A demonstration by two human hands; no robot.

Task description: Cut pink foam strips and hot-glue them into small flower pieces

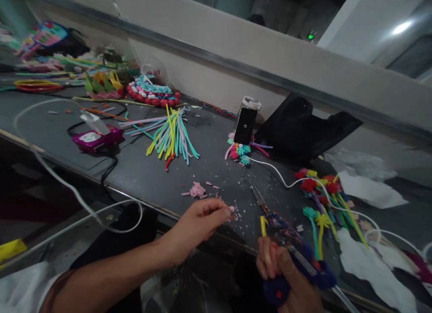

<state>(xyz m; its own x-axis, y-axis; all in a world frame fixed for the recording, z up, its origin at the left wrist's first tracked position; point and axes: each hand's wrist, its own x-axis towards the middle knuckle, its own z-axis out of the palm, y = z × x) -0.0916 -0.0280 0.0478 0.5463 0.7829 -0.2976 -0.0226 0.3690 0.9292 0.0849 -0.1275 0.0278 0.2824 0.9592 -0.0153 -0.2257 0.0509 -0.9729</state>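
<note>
My left hand [205, 218] is closed in a pinch over the table's front edge, with a small pink piece [231, 208] between thumb and fingertips. Around my right hand's [290, 272] closed fingers is the handle of a blue hot glue gun [308, 261]; a clear glue stick [344, 298] sticks out of its rear. A yellow part [263, 225] shows by my right fingers. The gun's front is blurred and crusted, and a pointed metal piece [257, 194] lies beyond it. Behind my left hand lies a pink fuzzy clump [197, 190] among pink scraps.
Yellow, blue and green pipe cleaners [172, 137] lie in a bunch. A phone [245, 125] leans on a jar [251, 101]. A black bag [297, 128], pipe-cleaner flowers [315, 187] and a white cable [280, 176] are right. A purple device [97, 138] stands left.
</note>
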